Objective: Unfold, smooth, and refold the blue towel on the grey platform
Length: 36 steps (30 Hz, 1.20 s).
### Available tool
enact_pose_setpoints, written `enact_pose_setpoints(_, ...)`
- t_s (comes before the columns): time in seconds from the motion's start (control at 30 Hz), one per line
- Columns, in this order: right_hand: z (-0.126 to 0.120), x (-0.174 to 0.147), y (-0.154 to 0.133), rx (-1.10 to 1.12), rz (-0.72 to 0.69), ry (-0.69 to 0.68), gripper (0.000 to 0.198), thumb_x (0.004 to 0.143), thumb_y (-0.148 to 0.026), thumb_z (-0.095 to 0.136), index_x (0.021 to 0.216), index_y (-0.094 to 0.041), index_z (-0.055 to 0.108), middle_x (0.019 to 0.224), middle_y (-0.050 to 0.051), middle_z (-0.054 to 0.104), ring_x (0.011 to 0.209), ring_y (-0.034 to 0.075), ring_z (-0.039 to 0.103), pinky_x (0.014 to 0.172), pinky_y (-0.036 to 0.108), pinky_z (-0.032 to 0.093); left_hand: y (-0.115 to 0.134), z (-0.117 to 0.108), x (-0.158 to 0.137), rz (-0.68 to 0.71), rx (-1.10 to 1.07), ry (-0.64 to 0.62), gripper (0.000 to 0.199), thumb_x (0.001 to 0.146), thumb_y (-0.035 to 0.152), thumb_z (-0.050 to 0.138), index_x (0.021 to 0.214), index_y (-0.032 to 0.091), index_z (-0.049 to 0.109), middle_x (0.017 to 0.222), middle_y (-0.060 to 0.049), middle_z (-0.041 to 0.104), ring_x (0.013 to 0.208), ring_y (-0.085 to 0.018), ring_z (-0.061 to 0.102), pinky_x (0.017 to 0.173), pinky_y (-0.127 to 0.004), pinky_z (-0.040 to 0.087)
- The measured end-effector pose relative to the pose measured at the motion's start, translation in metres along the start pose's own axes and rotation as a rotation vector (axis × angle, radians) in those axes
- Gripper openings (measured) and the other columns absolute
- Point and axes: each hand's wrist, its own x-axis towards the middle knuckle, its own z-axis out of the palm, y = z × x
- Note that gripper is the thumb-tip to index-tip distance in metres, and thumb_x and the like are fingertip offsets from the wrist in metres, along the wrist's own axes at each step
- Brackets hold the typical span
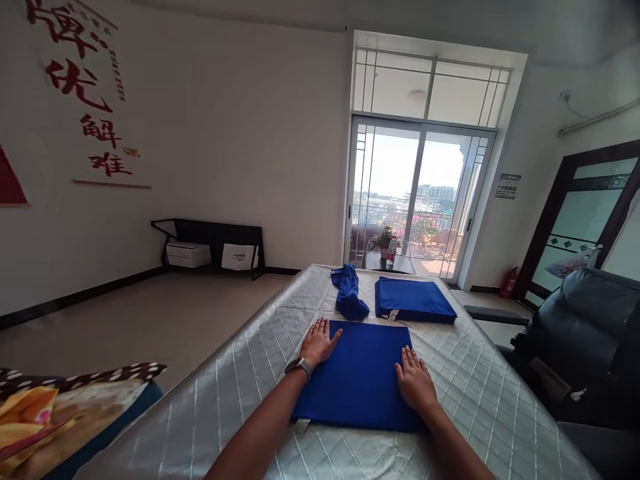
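Note:
A folded blue cloth [363, 380] lies flat on the silver quilted mattress [240, 373], with a small white tag at its near left corner. Resting on the cloth's left edge near the far corner is my left hand [319, 343], fingers stretched out, with a watch on the wrist. My right hand [416, 380] lies flat along the right edge, its fingers also extended. Beyond the cloth sits a neat stack of folded blue cloths [415, 298]. Left of that stack is a crumpled blue cloth [350, 293].
A black leather chair [595, 333] stands close on the right. Patterned fabric [65, 413] lies at the lower left. Past the mattress, a small table [387, 264] holds a plant and a bottle before the sliding glass door [385, 173]. A low black bench [220, 233] stands by the wall.

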Motion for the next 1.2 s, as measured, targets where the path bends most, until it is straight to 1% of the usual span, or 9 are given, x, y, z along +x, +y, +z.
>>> enact_pose_setpoints(0.07,-0.002,-0.001,-0.001,0.024,0.004,0.013,0.065,0.099,-0.04,0.019,0.157,-0.011,0.02,0.164,0.007,0.018,0.152,0.019,0.013,0.122,0.039,0.01,0.019,-0.002,-0.002,0.037,0.002,0.023,0.082,0.098,0.063,0.011,0.151,0.006,0.036,0.158,-0.02,0.034,0.149,-0.031,0.025,0.12,-0.048,0.021)
enact_pose_setpoints(0.13,-0.003,-0.002,-0.001,0.042,0.002,0.022,0.065,0.099,-0.039,0.02,0.157,-0.01,0.021,0.164,0.008,0.018,0.152,0.019,0.014,0.122,0.039,0.01,0.055,-0.002,-0.006,0.132,-0.032,0.013,0.078,0.1,0.06,0.013,0.151,0.006,0.038,0.157,-0.02,0.035,0.148,-0.03,0.026,0.12,-0.046,0.024)
enact_pose_setpoints(0.33,-0.003,-0.005,0.006,0.072,-0.083,0.024,0.062,0.097,-0.034,0.028,0.156,-0.013,0.028,0.163,0.008,0.024,0.151,0.022,0.018,0.122,0.039,0.009,0.19,0.023,-0.029,0.646,-0.197,-0.105,0.062,0.105,0.048,0.013,0.152,0.016,0.038,0.155,-0.015,0.041,0.146,-0.023,0.034,0.117,-0.042,0.032)
enact_pose_setpoints(0.43,-0.002,-0.005,0.009,0.07,-0.107,0.024,0.064,0.095,-0.031,0.033,0.156,-0.015,0.027,0.163,0.008,0.024,0.15,0.023,0.019,0.122,0.038,0.009,0.209,0.032,-0.036,0.698,-0.205,-0.096,0.055,0.106,0.042,0.014,0.154,0.023,0.033,0.155,-0.012,0.042,0.145,-0.022,0.036,0.116,-0.044,0.033)
enact_pose_setpoints(0.6,0.0,-0.001,0.007,0.03,-0.06,0.036,0.062,0.098,-0.033,0.021,0.156,-0.01,0.026,0.164,0.008,0.019,0.152,0.022,0.015,0.122,0.04,0.011,0.161,0.027,-0.047,0.497,-0.155,-0.087,0.064,0.104,0.052,0.014,0.154,0.018,0.035,0.158,-0.013,0.037,0.148,-0.025,0.028,0.12,-0.046,0.026)
enact_pose_setpoints(0.77,0.003,0.003,0.007,0.007,-0.024,0.034,0.065,0.098,-0.038,0.017,0.156,-0.008,0.024,0.164,0.008,0.019,0.152,0.021,0.015,0.122,0.041,0.012,0.079,0.005,-0.056,0.281,-0.122,-0.149,0.075,0.1,0.063,0.015,0.154,0.014,0.034,0.16,-0.013,0.032,0.15,-0.026,0.023,0.122,-0.047,0.019)
enact_pose_setpoints(0.97,0.009,0.006,0.009,-0.018,-0.037,0.048,0.066,0.097,-0.039,0.016,0.156,-0.009,0.024,0.164,0.008,0.021,0.152,0.02,0.014,0.122,0.04,0.012,-0.016,-0.013,-0.078,0.052,-0.086,-0.106,0.083,0.098,0.066,0.013,0.153,0.007,0.032,0.161,-0.016,0.028,0.15,-0.026,0.022,0.122,-0.043,0.017)
enact_pose_setpoints(1.07,0.011,0.007,0.01,-0.02,-0.042,0.051,0.067,0.097,-0.039,0.017,0.156,-0.008,0.025,0.163,0.008,0.022,0.152,0.02,0.014,0.122,0.04,0.012,-0.032,-0.014,-0.087,0.023,-0.077,-0.083,0.085,0.098,0.067,0.012,0.153,0.006,0.031,0.161,-0.016,0.027,0.15,-0.025,0.023,0.121,-0.04,0.017)
enact_pose_setpoints(1.2,0.014,0.009,0.01,-0.016,-0.032,0.057,0.067,0.097,-0.04,0.017,0.156,-0.009,0.024,0.164,0.008,0.022,0.151,0.02,0.015,0.122,0.04,0.013,-0.03,-0.012,-0.09,0.021,-0.071,-0.05,0.085,0.098,0.066,0.013,0.152,0.003,0.032,0.159,-0.018,0.031,0.149,-0.025,0.027,0.121,-0.041,0.019)
